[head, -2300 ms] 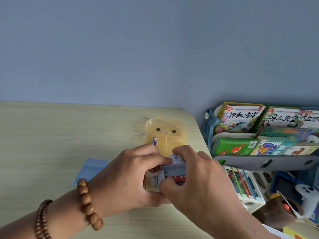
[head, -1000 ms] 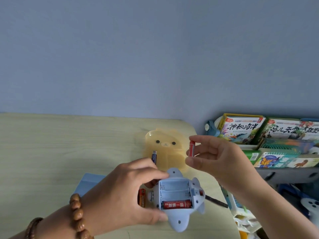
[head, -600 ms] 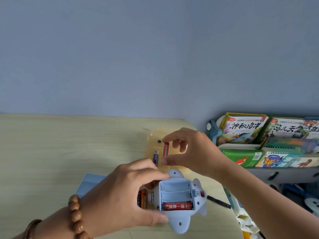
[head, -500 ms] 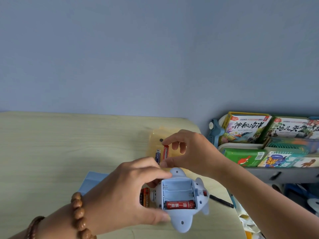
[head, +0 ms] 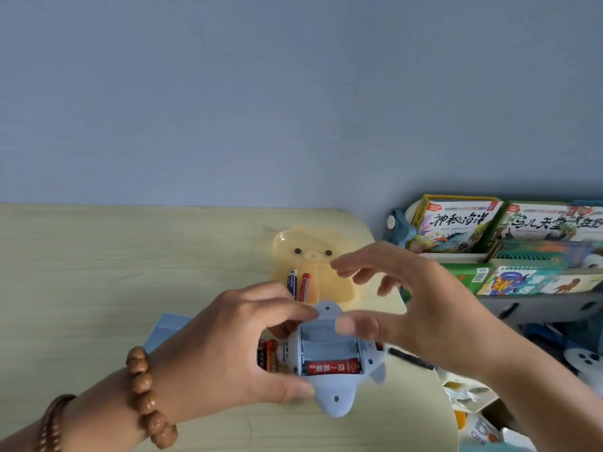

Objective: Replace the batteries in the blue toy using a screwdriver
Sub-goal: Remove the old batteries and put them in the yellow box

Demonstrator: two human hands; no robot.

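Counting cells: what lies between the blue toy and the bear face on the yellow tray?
Head view: a blue-and-white battery and a red battery, side by side.

bear-shaped dish (head: 287, 246): translucent yellow, on tabletop (head: 98, 272)
blue sheet (head: 169, 327): flat on tabletop
picture books (head: 456, 223): upright in rack (head: 538, 303) beside tabletop

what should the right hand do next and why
Probably pinch out the last red battery in the toy, which the left hand steadies. The right hand hovers open above it, two slots are bare, and a matching red battery already lies on the bear tray.
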